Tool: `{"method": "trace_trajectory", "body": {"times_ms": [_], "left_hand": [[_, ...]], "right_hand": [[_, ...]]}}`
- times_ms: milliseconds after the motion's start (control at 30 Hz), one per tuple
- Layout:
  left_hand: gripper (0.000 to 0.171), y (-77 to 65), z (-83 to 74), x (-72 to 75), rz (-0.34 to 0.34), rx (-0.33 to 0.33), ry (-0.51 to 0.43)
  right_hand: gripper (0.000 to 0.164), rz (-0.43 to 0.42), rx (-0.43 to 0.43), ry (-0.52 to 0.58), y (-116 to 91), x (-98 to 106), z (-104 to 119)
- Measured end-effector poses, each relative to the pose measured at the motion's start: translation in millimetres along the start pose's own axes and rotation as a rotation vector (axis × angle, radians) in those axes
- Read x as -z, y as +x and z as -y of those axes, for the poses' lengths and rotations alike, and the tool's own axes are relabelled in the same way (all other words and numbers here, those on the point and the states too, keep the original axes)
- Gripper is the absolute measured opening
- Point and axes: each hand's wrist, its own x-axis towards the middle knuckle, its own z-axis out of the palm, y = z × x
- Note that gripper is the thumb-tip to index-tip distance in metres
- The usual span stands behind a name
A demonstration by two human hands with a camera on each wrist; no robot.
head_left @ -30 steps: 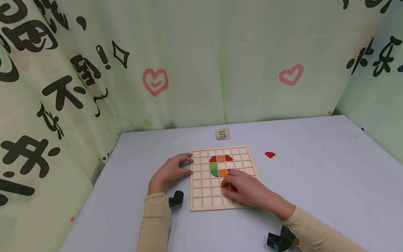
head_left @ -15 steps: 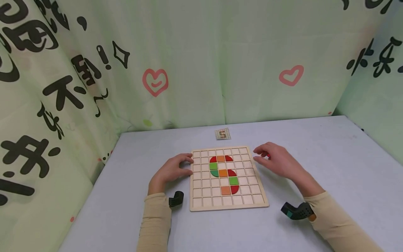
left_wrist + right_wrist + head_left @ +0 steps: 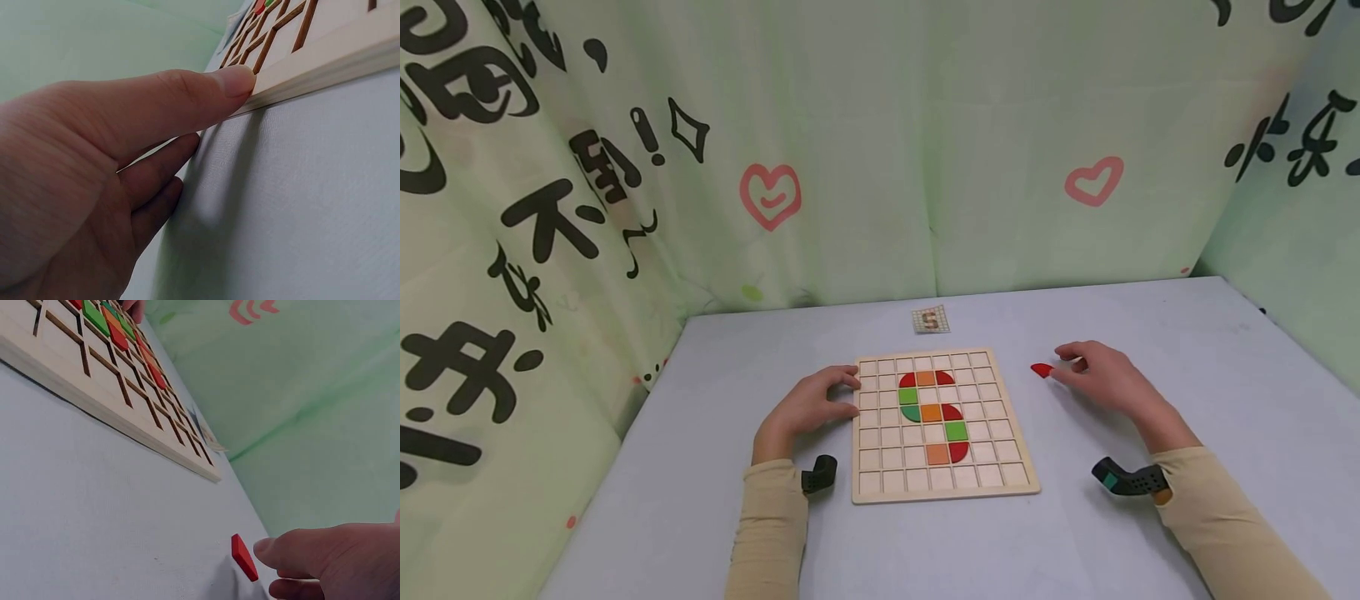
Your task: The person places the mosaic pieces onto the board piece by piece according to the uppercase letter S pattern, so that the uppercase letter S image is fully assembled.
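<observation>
A wooden grid board (image 3: pixel 880 483) lies on the table with red, orange and green pieces set in an S shape. At its left edge my left hand (image 3: pixel 808 404) rests, thumb and fingers spread along the rim. In the left wrist view the thumb (image 3: pixel 234 81) touches the board's wooden border. Right of the board, my right hand (image 3: pixel 1105 375) is at a loose red wedge-shaped piece (image 3: pixel 1041 370). Its thumb tip (image 3: pixel 264 550) is right beside that piece in the right wrist view, while the index finger stands apart from the thumb.
A small card (image 3: pixel 931 319) with a gridded S picture lies behind the board. The white table (image 3: pixel 1187 350) backs onto a pale green curtain (image 3: pixel 925 167) with hearts and black lettering. A black wrist mount (image 3: pixel 1131 477) sticks out from the right wrist.
My right hand left the board's lower part, uncovering orange, green and red pieces there, passed over the loose red piece, then shifted right. That piece now looks narrower. The left hand stays.
</observation>
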Motion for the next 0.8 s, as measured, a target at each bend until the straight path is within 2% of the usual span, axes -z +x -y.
{"method": "trace_trajectory", "body": {"times_ms": [233, 533, 800], "left_hand": [[0.035, 0.3, 0.6, -0.2, -0.005, 0.002, 0.002], [0.036, 1.5, 1.3, -1.0, -0.004, 0.01, -0.002], [0.036, 1.6, 1.3, -0.7, -0.002, 0.002, 0.008]], "right_hand": [[0.052, 0.035, 0.058, -0.037, 1, -6, 2], [0.026, 0.0, 0.17, -0.032, -2, -12, 5], [0.025, 0.012, 0.182, -0.029, -1, -15, 6]]}}
